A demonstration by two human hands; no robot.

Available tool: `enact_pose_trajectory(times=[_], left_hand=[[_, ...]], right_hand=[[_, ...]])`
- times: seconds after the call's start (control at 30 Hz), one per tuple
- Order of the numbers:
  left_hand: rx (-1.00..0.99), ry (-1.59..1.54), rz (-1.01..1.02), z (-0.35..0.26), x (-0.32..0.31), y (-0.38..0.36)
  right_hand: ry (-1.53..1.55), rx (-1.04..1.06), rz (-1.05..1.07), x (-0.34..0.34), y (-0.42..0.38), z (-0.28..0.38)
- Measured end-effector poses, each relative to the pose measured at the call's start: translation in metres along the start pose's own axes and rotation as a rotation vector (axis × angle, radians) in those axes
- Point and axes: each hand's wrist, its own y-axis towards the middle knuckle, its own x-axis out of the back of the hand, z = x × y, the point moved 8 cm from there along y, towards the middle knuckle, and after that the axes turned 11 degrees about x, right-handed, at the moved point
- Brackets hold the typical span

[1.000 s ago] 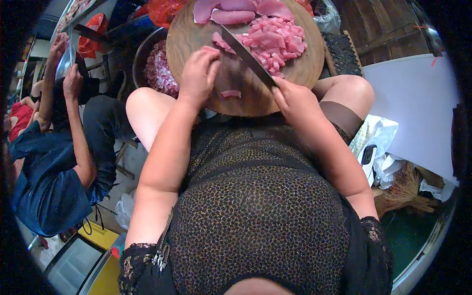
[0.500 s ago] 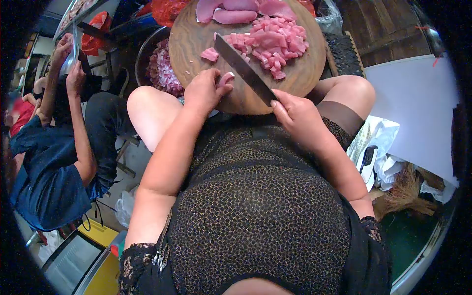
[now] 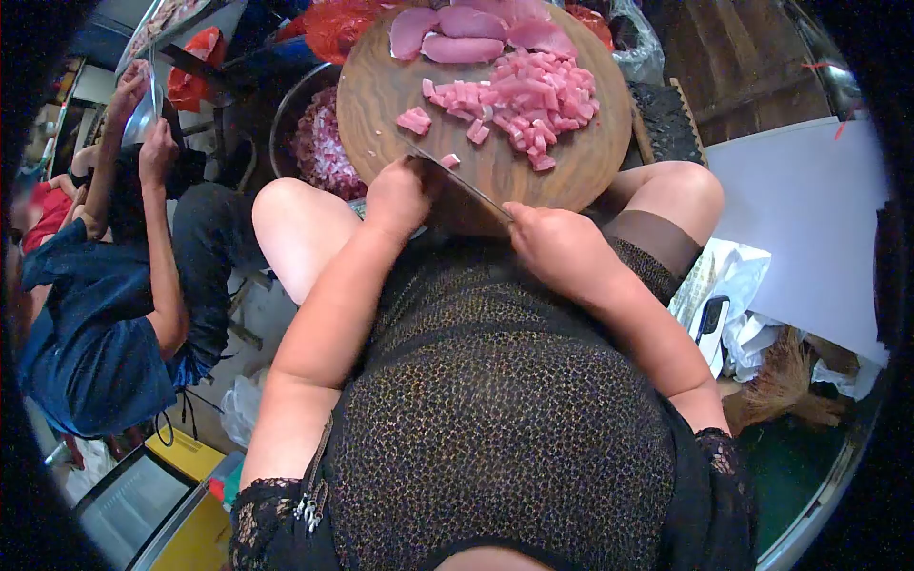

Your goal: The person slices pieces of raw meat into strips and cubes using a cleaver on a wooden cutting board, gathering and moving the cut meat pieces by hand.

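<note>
Round wooden chopping board (image 3: pixel 562 181) sits across the person's knees, at the far centre of the scene. Right hand (image 3: pixel 557 249) at the near edge of the board, fingers clenched round the handle of a knife (image 3: pixel 455 186); blade runs left and away, low over the wood. Left hand (image 3: pixel 400 198) at the near left edge of the board, touching the blade's far end; fingers curled, whether they grasp anything I cannot tell. One small meat piece (image 3: pixel 450 161) lies just beyond the blade. Heap of diced pink meat (image 3: pixel 524 100) on the far right part of the board; two stray chunks (image 3: pixel 414 121) to its left. Whole slices (image 3: pixel 464 48) lie at the far edge. Metal bowl (image 3: pixel 286 124) of cut meat just left of the board, lower down. Far left: another person in a blue shirt (image 3: pixel 86 343), both hands raised to a metal dish (image 3: pixel 143 114). Right: white sheet (image 3: pixel 809 219), a phone (image 3: pixel 711 319) on crumpled bags.
</note>
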Motion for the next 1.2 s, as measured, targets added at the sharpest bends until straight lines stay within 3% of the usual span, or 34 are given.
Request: enact_pose_trajectory(times=[0.1, 0.2, 0.37, 0.43, 0.5, 0.57, 0.63, 0.7, 0.77, 0.83, 0.9, 1.03, 1.13, 1.2], left_hand=[[0.108, 0.075, 0.068, 0.001, -0.001, 0.003], [0.015, 0.069, 0.064, -0.006, 0.0, 0.0], [0.059, 0.184, 0.071, -0.008, 0.0, 0.003], [0.235, -0.294, 0.243, -0.009, -0.007, 0.012], [0.186, -0.315, 0.214, -0.026, 0.001, 0.025], [-0.069, -0.311, 0.11, -0.04, 0.013, 0.052], [0.009, -0.058, -0.067, -0.016, 0.025, 0.072], [0.05, 0.111, -0.041, 0.024, 0.016, 0.083], [0.105, 0.128, -0.002, 0.034, 0.019, 0.083], [0.161, 0.148, 0.042, 0.034, 0.018, 0.08], [0.422, 0.187, 0.092, 0.047, 0.019, 0.072], [0.496, 0.253, 0.121, 0.043, 0.022, 0.068], [0.442, 0.081, 0.196, 0.021, 0.016, 0.063], [0.528, -0.073, 0.236, 0.029, 0.005, 0.059]], right_hand=[[-0.006, -0.015, 0.056, -0.007, 0.012, -0.006], [0.007, 0.006, 0.04, -0.004, 0.014, -0.011], [0.1, 0.001, 0.016, 0.016, -0.004, -0.045], [0.095, -0.181, -0.185, 0.027, -0.016, -0.069], [0.204, -0.168, -0.234, 0.03, -0.02, -0.079], [0.255, -0.133, -0.232, 0.041, -0.024, -0.072], [0.352, -0.099, -0.113, 0.041, -0.026, -0.068], [0.45, -0.068, -0.002, 0.033, -0.025, -0.07], [0.459, 0.131, 0.097, 0.022, -0.022, -0.064], [0.5, -0.012, 0.221, 0.028, -0.014, -0.076], [0.367, 0.016, 0.086, 0.037, 0.001, -0.101], [0.72, -0.152, -0.029, 0.046, 0.021, -0.131], [0.973, -0.158, -0.147, 0.021, 0.031, -0.143], [1.007, -0.191, -0.146, 0.014, 0.031, -0.143]])
